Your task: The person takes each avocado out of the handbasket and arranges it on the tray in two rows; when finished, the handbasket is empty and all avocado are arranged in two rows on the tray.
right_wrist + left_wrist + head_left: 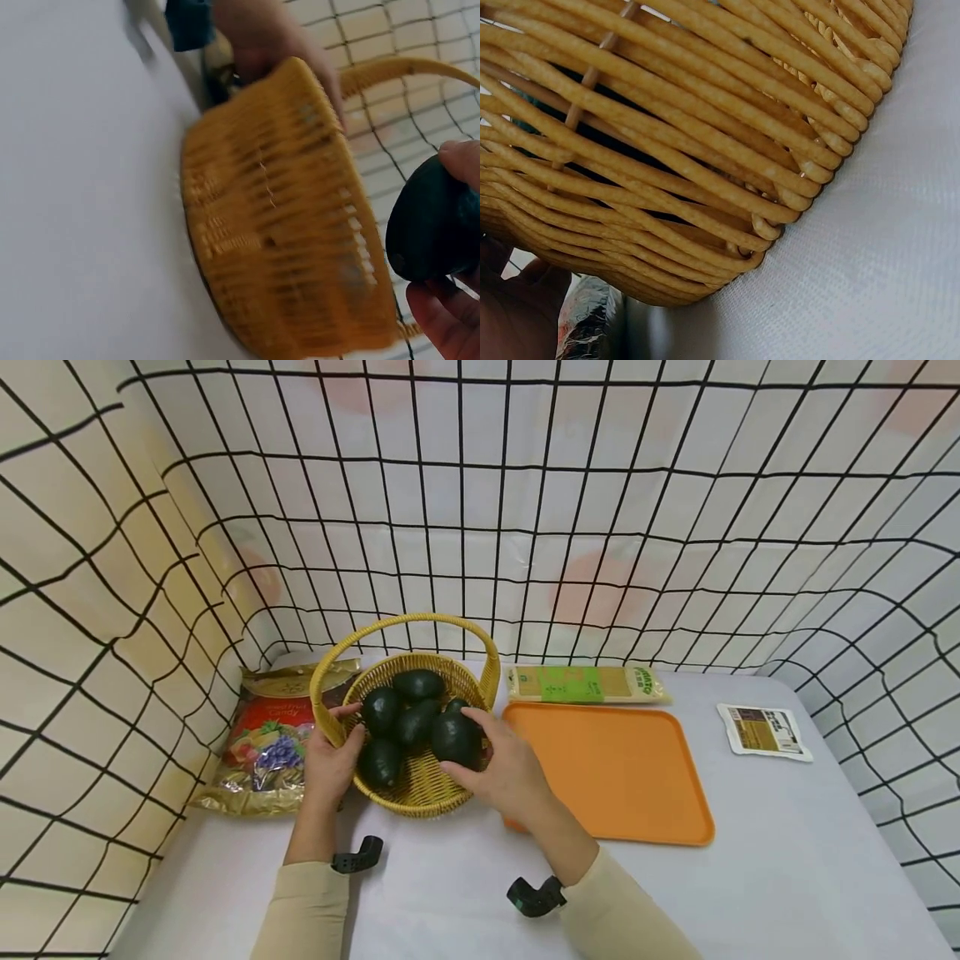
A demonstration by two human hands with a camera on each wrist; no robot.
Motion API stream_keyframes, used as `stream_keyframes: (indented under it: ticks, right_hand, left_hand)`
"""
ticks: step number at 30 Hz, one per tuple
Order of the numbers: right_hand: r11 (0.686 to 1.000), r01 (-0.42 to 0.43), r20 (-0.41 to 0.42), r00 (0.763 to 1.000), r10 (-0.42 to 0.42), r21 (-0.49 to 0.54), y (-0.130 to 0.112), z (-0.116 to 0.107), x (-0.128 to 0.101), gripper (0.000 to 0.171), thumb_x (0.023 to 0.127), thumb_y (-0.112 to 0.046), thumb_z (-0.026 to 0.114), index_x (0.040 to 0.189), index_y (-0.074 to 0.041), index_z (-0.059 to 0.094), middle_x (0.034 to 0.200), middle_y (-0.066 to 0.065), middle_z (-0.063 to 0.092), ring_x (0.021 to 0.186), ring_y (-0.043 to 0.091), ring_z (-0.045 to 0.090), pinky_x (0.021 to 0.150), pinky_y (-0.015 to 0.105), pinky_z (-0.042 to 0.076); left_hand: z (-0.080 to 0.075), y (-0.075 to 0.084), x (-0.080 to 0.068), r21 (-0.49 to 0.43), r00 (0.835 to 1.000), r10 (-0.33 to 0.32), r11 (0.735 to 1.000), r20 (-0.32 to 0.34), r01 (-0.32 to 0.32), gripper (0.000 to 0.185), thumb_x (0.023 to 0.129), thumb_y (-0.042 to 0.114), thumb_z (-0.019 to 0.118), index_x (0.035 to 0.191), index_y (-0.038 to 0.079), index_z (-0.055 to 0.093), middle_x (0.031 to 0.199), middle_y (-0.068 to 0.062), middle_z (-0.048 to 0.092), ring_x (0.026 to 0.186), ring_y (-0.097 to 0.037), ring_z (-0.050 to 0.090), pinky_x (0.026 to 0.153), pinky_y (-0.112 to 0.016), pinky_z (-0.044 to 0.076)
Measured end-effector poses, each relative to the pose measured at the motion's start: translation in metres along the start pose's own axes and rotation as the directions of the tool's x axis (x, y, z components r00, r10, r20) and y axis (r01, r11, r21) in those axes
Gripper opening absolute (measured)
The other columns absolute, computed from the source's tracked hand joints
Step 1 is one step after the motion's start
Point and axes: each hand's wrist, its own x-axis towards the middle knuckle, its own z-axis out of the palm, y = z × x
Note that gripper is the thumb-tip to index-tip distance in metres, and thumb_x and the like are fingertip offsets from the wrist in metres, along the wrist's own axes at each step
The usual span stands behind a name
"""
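Observation:
A yellow wicker basket (420,793) with a hoop handle stands on the white table and holds several dark green avocados (417,683). My left hand (335,758) grips the basket's left rim, thumb over the edge. My right hand (501,760) holds one avocado (454,739) at the basket's right rim. In the right wrist view that avocado (435,225) sits between thumb and fingers, above the basket (277,217). The left wrist view shows only the basket's woven wall (675,142) and a bit of my palm.
An orange tray (615,772) lies right of the basket. Behind it lies a flat pack with a green label (585,684). A candy bag (266,739) lies at the left, a small white packet (763,731) at the right. Black wire grid walls enclose the table.

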Motion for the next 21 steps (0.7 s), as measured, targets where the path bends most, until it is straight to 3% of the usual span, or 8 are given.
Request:
stream_keyframes:
  ticks: [3,6,12,14,21]
  right_hand:
    - [0.998,-0.013,-0.031,0.999,0.015,0.057,0.009,-0.014,-0.005,0.077,0.081,-0.034,0.088,0.147,-0.026,0.05,0.13,0.003,0.063,0.099,0.023,0.063,0.08,0.04,0.057]
    - [0.995,-0.016,-0.054,0.998,0.021,0.094,0.022,-0.027,-0.008,0.078,0.081,-0.032,0.087,0.149,-0.025,0.049,0.136,0.003,0.061,0.109,0.025,0.063,0.085,0.045,0.058]
    - [0.991,-0.001,-0.153,0.988,0.022,0.135,0.051,-0.046,-0.012,0.074,0.082,-0.029,0.087,0.146,-0.025,0.051,0.134,0.006,0.064,0.121,0.027,0.061,0.094,0.049,0.056]
    - [0.99,-0.008,-0.178,0.983,0.034,0.144,0.061,-0.051,-0.012,0.073,0.082,-0.028,0.087,0.146,-0.023,0.052,0.134,0.009,0.065,0.122,0.028,0.062,0.095,0.049,0.056]
    - [0.982,-0.134,-0.171,0.973,0.156,0.133,0.085,-0.056,-0.005,0.075,0.084,-0.032,0.085,0.149,-0.019,0.049,0.144,0.015,0.056,0.122,0.036,0.061,0.096,0.052,0.056]
  left_hand:
    - [0.0,-0.001,0.0,-0.002,1.0,0.001,1.0,0.002,-0.001,0.036,0.098,0.005,0.064,0.134,0.006,0.062,0.142,-0.016,0.057,0.13,-0.028,0.052,0.103,-0.031,0.041]
    - [0.001,0.0,0.0,0.008,1.0,-0.008,1.0,0.002,0.008,0.037,0.098,0.005,0.063,0.135,0.006,0.061,0.143,-0.017,0.057,0.131,-0.029,0.052,0.103,-0.031,0.041]
    - [0.0,0.001,-0.002,0.005,1.0,-0.008,1.0,0.005,0.008,0.035,0.098,0.007,0.064,0.134,0.006,0.061,0.142,-0.018,0.056,0.132,-0.033,0.052,0.114,-0.055,0.039]
    - [0.001,0.001,-0.003,0.011,1.0,-0.004,1.0,0.003,0.004,0.035,0.098,0.008,0.064,0.133,0.007,0.062,0.141,-0.018,0.057,0.131,-0.034,0.052,0.115,-0.058,0.038]
    - [0.001,0.002,-0.002,0.01,1.0,0.013,1.0,0.003,-0.013,0.034,0.098,0.009,0.065,0.131,0.008,0.063,0.139,-0.017,0.059,0.13,-0.033,0.053,0.115,-0.059,0.038]
